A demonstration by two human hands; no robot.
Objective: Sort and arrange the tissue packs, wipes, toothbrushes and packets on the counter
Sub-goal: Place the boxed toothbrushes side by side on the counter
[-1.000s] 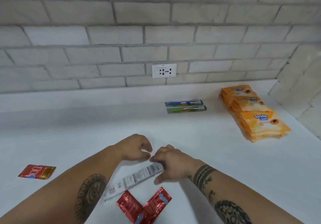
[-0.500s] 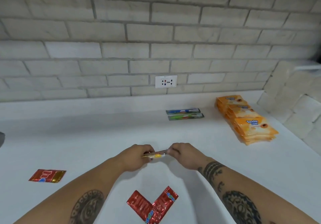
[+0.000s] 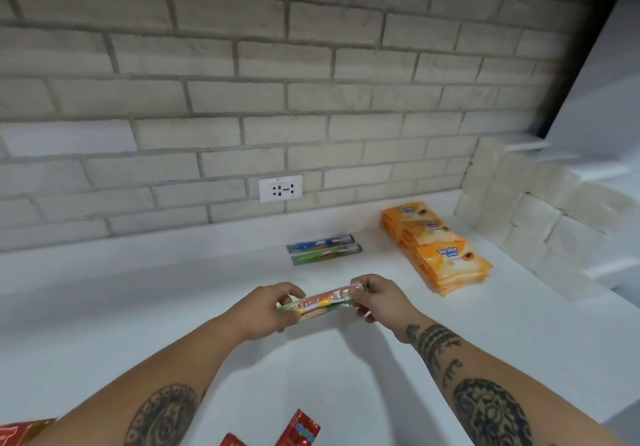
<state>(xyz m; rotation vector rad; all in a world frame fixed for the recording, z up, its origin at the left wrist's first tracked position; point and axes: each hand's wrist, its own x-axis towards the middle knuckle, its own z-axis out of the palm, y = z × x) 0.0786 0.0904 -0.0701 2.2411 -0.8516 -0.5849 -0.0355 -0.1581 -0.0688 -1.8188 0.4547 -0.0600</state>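
A second earlier the toothbrush pack (image 3: 320, 303) had lain white back up on the counter (image 3: 138, 307), just beyond the red packets (image 3: 300, 432), with both hands closing on it. Half a second later it was off the surface and edge-on between them. By this moment it had been turned printed face up and was held level in the air above the counter. The left hand (image 3: 266, 308) had its fingers and thumb curled round the left end. The right hand (image 3: 379, 298) pinched the right end between thumb and fingertips. Neither hand held anything else.

The head had tipped up too, so the red packets had slid to the bottom edge of the view.

Nothing else had shifted. The blue toothbrush (image 3: 322, 242) and the green toothbrush (image 3: 325, 255) lay side by side near the wall below the socket (image 3: 280, 188). The orange tissue packs (image 3: 446, 255) stayed in their overlapping row to the right, well apart from the hands.

So the pick-up looked finished, and the flip probably served to match the face-up pair at the back. The likely next move was to carry this pack forward and lay it just beside the green one. The red packets still seemed unsorted
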